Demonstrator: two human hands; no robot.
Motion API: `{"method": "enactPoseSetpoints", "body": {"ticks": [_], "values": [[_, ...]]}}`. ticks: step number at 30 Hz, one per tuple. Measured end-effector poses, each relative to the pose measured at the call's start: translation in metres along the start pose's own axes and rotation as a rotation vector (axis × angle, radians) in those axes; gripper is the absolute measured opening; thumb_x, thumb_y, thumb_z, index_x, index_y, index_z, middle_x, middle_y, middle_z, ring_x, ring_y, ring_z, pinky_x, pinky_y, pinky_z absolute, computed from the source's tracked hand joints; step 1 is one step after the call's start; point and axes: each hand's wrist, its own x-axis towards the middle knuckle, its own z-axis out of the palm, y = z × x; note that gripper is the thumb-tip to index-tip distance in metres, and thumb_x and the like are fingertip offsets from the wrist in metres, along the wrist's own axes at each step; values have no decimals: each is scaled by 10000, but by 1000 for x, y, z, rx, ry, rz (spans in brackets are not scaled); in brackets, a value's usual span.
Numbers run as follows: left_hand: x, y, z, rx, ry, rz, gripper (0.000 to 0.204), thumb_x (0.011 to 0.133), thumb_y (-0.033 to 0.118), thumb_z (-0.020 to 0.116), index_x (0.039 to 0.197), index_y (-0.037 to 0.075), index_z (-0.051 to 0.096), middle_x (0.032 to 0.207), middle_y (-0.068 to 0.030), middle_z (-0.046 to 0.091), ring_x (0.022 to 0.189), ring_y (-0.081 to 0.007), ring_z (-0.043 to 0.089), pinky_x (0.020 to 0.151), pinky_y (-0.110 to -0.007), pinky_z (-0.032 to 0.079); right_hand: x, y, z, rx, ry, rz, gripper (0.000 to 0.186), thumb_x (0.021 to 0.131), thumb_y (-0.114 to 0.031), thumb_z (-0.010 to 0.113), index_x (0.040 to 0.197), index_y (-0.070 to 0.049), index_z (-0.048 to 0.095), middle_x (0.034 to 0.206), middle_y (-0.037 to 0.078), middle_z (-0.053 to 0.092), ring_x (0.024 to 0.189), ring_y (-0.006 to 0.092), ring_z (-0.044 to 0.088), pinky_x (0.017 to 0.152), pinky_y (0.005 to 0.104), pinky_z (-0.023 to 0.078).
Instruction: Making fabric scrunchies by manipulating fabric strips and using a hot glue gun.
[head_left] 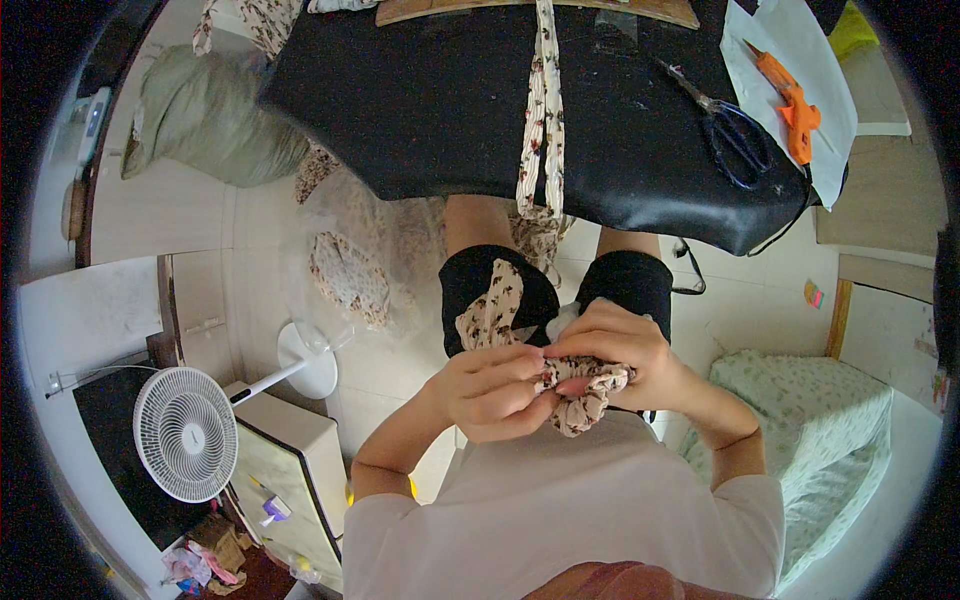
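Both my hands meet over my lap on a gathered tube of cream floral fabric (588,392). My left hand (492,390) pinches one end of it with closed fingers. My right hand (612,345) grips the bunched part from above, with a bit of white stuffing or cloth (560,320) showing behind its fingers. A loose tail of the same floral fabric (492,305) lies across my black shorts. A long floral strip (543,120) hangs from the black table (430,100) down toward my knees.
Dark-handled scissors (735,130) and an orange tool (790,100) on white paper lie at the table's right. A white standing fan (185,432) is at my left, a clear bag of floral pieces (350,275) on the floor, a floral-covered bed (820,400) at right.
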Motion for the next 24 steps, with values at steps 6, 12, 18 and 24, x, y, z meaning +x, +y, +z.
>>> {"method": "enactPoseSetpoints", "body": {"ticks": [6,12,18,24], "values": [[-2,-4,2,-243,-57,-334,182,580,-40,733,695,66,641,972,-85,503,856,-194,585,753,-330,549,-6,9,12,-53,129,-46,351,629,-44,743,970,-5,670,843,104,644,780,255,615,648,330,476],[-13,-16,19,-373,203,-666,235,698,-133,655,861,29,605,1080,-143,585,884,-185,606,809,-283,498,-2,17,7,-216,91,81,543,593,-34,735,1118,-18,598,1023,132,610,931,298,584,786,372,479],[-23,-15,14,-787,377,-1145,288,783,-35,660,1027,16,516,1020,-68,597,909,-129,589,800,-274,487,13,24,8,-177,132,94,354,693,-73,747,1019,-30,615,994,144,609,901,289,595,784,349,478],[-17,-11,-2,-872,418,-1303,328,834,7,620,1129,15,477,1022,-38,585,943,-97,569,840,-257,458,33,33,24,-4,129,181,196,773,-86,695,936,-14,612,948,133,607,865,288,601,754,353,473]]}}
